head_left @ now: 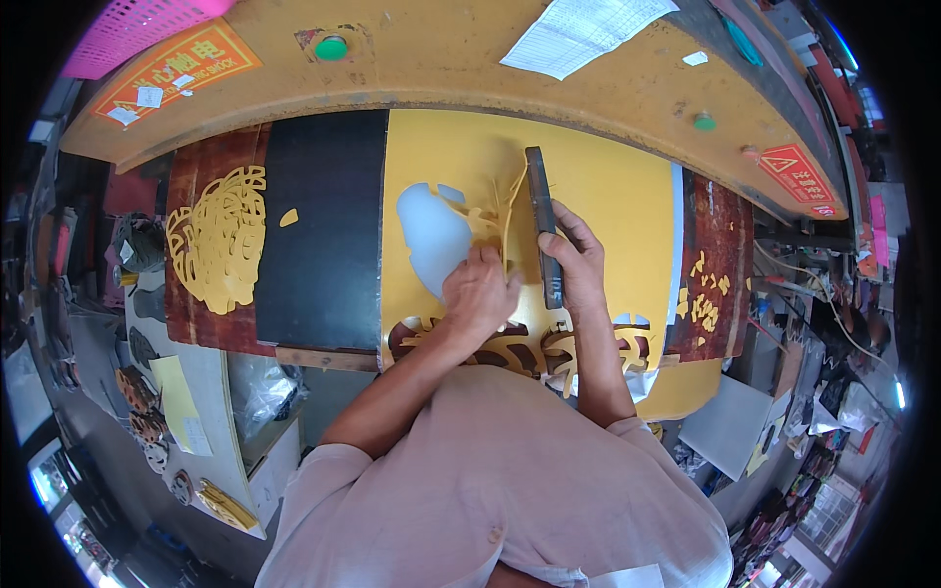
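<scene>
My right hand grips a dark cutting die, a thick flat tool held on edge so its narrow side faces up. Just left of it, my left hand has its fingers closed on a thin yellow cut-out piece, partly smeared by motion, beside the die's face. Under both hands lies a yellow sheet. A large opening in the sheet shows a pale surface beneath. Along the sheet's near edge run several curved cut-outs, with dark red board showing through.
A black board lies left of the sheet, with one small yellow scrap. Further left, yellow cut pieces are heaped. Small scraps lie at the right. A machine beam with green buttons spans the far side.
</scene>
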A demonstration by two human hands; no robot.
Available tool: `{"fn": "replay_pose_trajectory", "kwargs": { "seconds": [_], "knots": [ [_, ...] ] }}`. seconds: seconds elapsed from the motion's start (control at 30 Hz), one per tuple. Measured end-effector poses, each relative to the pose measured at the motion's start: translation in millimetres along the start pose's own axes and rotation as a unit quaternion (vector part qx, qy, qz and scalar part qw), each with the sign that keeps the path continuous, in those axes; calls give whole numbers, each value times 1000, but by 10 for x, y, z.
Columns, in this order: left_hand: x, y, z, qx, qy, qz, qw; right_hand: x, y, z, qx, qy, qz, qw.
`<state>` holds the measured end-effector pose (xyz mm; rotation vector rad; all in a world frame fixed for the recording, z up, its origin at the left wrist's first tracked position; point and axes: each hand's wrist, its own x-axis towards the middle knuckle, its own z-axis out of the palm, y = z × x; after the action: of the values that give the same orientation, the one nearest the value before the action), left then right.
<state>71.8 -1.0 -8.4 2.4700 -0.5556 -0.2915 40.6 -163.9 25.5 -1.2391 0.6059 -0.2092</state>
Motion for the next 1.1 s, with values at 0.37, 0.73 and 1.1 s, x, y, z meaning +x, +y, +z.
{"fn": "replay_pose_trajectory", "kwargs": {
  "seconds": [0.37, 0.73, 1.1],
  "knots": [
    [-72, -1916, -1999, -372, -285, -303, 830, 141, 392, -165, -405, 51, -170, 897],
    [-327, -1458, -1608, -407, -248, -201, 856, -64, 93, 225, -524, 1, -313, 792],
    [-490, -1322, -1166, -438, -105, -209, 868, -309, 203, 1232, -514, -299, -252, 764]
  ]
}}
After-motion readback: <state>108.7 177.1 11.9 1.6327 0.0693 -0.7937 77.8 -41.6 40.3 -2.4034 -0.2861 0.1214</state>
